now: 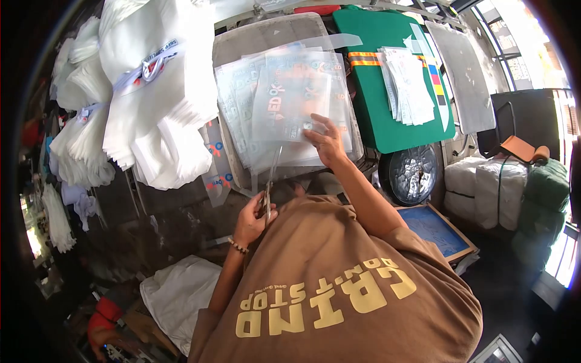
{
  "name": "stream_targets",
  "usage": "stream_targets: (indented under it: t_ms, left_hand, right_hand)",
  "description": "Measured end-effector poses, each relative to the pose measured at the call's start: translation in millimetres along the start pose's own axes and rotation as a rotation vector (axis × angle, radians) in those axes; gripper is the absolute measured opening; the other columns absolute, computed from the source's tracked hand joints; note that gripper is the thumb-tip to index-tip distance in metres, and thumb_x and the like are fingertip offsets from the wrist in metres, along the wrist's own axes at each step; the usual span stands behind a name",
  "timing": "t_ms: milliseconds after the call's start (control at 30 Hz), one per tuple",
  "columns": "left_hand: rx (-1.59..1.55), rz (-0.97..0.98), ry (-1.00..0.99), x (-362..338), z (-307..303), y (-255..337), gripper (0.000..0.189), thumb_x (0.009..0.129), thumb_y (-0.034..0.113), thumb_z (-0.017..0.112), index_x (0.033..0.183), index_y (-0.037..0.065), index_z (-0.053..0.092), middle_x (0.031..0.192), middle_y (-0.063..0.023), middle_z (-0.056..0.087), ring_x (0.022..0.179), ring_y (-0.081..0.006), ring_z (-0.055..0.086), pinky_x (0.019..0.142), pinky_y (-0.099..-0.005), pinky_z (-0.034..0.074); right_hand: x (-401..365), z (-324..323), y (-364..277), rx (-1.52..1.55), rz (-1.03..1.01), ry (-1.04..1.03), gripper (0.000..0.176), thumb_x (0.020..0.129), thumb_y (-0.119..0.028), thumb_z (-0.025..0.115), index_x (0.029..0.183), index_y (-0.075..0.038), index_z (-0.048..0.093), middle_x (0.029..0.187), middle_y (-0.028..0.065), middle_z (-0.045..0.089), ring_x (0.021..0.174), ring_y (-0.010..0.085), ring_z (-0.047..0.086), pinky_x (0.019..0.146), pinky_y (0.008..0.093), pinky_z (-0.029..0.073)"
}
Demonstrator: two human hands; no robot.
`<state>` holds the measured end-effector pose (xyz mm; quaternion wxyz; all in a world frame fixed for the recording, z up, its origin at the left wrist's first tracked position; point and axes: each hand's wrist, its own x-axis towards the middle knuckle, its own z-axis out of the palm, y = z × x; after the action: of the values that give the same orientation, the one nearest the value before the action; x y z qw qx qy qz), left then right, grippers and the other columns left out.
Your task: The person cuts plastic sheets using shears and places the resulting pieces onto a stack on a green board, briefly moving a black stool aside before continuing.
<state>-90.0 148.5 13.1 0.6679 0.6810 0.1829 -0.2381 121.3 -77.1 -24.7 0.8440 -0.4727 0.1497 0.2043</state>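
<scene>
Now the left hand (254, 219) curls closed around the scissors (270, 181) just below the stack of printed sheets (284, 97), while the right hand (327, 142), arm outstretched, fingers spread flat, presses on the stack's near edge.

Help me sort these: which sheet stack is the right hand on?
The orange-printed clear stack on the grey tray; the right hand rests on it. The pale stack on the green mat lies untouched.
</scene>
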Motion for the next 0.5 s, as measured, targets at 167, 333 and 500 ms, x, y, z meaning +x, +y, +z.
stream_targets:
  t_ms: [167, 333, 500]
  left_hand:
    - [-0.106, 0.078, -0.003, 31, 24, 7, 0.071, 0.089, 0.004, 0.07, 0.148, -0.005, 0.031, 0.116, -0.0145, 0.065, 0.103, -0.0139, 0.062, 0.089, -0.0267, 0.052]
    - [-0.139, 0.139, -0.009, 50, 30, 8, 0.071, 0.088, 0.008, 0.072, 0.146, -0.008, 0.033, 0.115, -0.0163, 0.066, 0.102, -0.0139, 0.063, 0.088, -0.0266, 0.052]
    - [-0.12, 0.14, -0.005, 52, 30, 17, 0.071, 0.088, 0.012, 0.073, 0.144, -0.009, 0.036, 0.11, -0.0161, 0.069, 0.096, -0.0129, 0.065, 0.083, -0.0256, 0.054]
  right_hand:
    - [1, -7, 21, -0.027, -0.081, -0.004, 0.055, 0.079, 0.009, 0.072, 0.129, 0.003, 0.052, 0.116, 0.0121, 0.059, 0.102, 0.0183, 0.061, 0.09, 0.0299, 0.053]
    - [0, -15, 32, -0.119, -0.115, 0.005, 0.055, 0.078, 0.009, 0.072, 0.13, 0.003, 0.052, 0.114, 0.0126, 0.062, 0.1, 0.0185, 0.062, 0.09, 0.0303, 0.053]
    - [-3, -16, 36, -0.14, -0.13, 0.006, 0.056, 0.079, 0.01, 0.072, 0.131, 0.002, 0.052, 0.111, 0.013, 0.064, 0.099, 0.019, 0.065, 0.089, 0.03, 0.054]
